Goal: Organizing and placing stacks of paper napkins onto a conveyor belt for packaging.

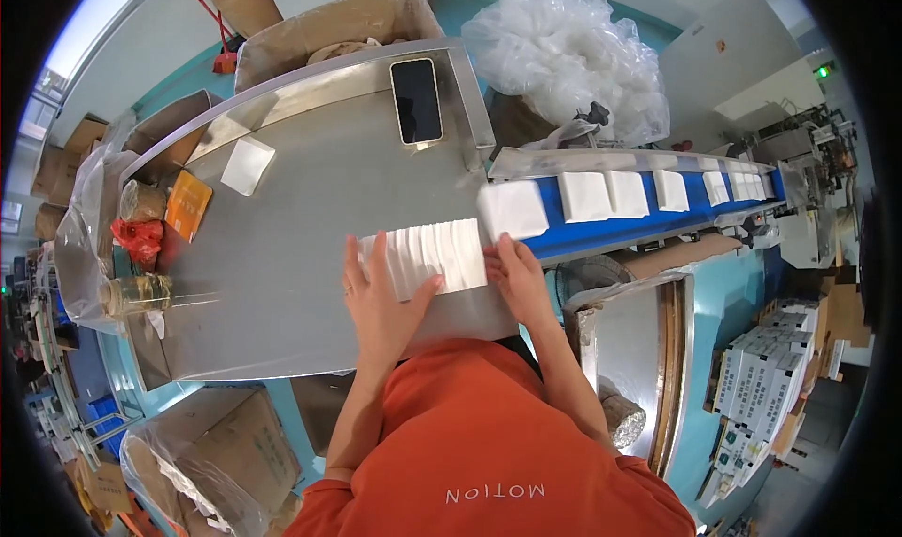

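A row of folded white napkins [437, 255] stands on edge, packed face to face, on the steel table [282, 283]. My left hand [383, 302] holds the left end of this row, fingers stretched along that end and thumb against the near side. At the right end is my right hand [515, 276], its fingers bent and apart, the tips beside the last napkin. Just above my right fingertips, a slightly blurred white napkin [514, 208] lies where the blue belt [601, 229] meets the table; whether my index finger touches it is unclear.
Several more napkins, such as one napkin [584, 197], lie along the belt. On the table are a phone [416, 102], a loose white square [248, 166], an orange packet [188, 204] and a tape roll [141, 295]. A raised metal rim [310, 72] edges the far side. Cardboard boxes [216, 452] stand below left.
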`<act>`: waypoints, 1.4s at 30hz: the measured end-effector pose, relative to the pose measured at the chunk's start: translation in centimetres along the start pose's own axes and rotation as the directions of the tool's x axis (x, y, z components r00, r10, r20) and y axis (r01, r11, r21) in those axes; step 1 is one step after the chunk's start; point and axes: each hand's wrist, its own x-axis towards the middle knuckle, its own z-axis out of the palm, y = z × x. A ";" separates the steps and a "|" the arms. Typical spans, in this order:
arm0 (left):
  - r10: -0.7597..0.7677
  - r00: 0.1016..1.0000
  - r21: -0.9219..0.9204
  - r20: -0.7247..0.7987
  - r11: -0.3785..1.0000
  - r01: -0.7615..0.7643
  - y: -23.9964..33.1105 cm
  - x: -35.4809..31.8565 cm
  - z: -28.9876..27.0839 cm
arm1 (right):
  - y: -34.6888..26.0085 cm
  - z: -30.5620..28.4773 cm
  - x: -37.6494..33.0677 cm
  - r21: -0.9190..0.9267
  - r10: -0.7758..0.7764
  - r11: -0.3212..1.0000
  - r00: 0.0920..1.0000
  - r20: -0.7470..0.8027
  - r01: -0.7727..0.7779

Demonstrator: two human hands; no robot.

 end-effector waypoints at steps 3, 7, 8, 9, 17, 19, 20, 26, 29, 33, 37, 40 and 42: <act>0.017 1.000 -0.060 0.016 0.998 -0.016 1.0 0.0 0.5 | -0.8 3.5 -1.1 -0.699 -0.222 0.637 0.945 0.239 0.326; -0.030 0.999 0.092 0.036 0.995 0.027 2.3 0.1 0.3 | 0.3 2.7 -0.9 -0.295 -0.028 0.951 0.976 0.215 0.092; -0.037 0.999 0.111 0.021 0.993 0.034 2.1 0.2 0.4 | 0.2 1.8 -0.9 -0.296 -0.029 0.951 0.975 0.219 0.095; -0.046 0.999 0.129 0.007 0.991 0.045 1.9 0.2 0.4 | -0.1 0.9 -1.0 -0.280 0.124 0.959 0.962 0.244 -0.053; 0.064 0.998 -0.028 0.008 0.998 -0.064 0.5 0.0 1.6 | -0.9 1.8 -1.5 -0.540 -0.145 0.814 0.976 0.164 0.211; 0.085 0.996 -0.033 0.014 0.996 -0.085 1.5 0.1 1.8 | -1.6 3.4 -1.9 -0.715 -0.054 0.661 0.965 0.257 0.228; 0.049 0.998 -0.015 0.026 0.999 -0.048 1.9 0.0 1.6 | -1.7 3.6 -1.9 -0.682 -0.066 0.694 0.963 0.260 0.232; -0.044 0.998 0.087 0.033 0.995 0.041 2.4 0.4 0.3 | -0.8 0.4 -1.9 -0.326 0.244 0.935 0.923 0.297 -0.143; -0.036 0.999 0.066 0.035 0.997 0.034 2.2 0.4 0.3 | 0.3 -1.9 -0.5 -0.278 0.206 0.950 0.953 0.222 -0.140; 0.026 0.999 -0.023 0.023 0.999 -0.025 1.3 0.3 1.4 | -0.3 0.1 -0.3 0.120 0.023 0.993 0.999 -0.039 -0.018; 0.081 0.992 -0.129 0.093 0.989 -0.069 2.2 0.2 1.2 | -0.9 3.1 -2.0 -0.711 -0.118 0.652 0.961 0.248 0.264; 0.028 0.997 -0.031 0.076 0.999 -0.025 2.9 0.3 1.1 | -0.3 2.8 -1.2 -0.351 0.106 0.936 0.962 0.251 -0.011; 0.010 0.999 0.004 0.044 1.000 -0.010 2.5 0.3 0.9 | -0.3 2.1 -1.6 -0.368 0.180 0.926 0.954 0.239 -0.083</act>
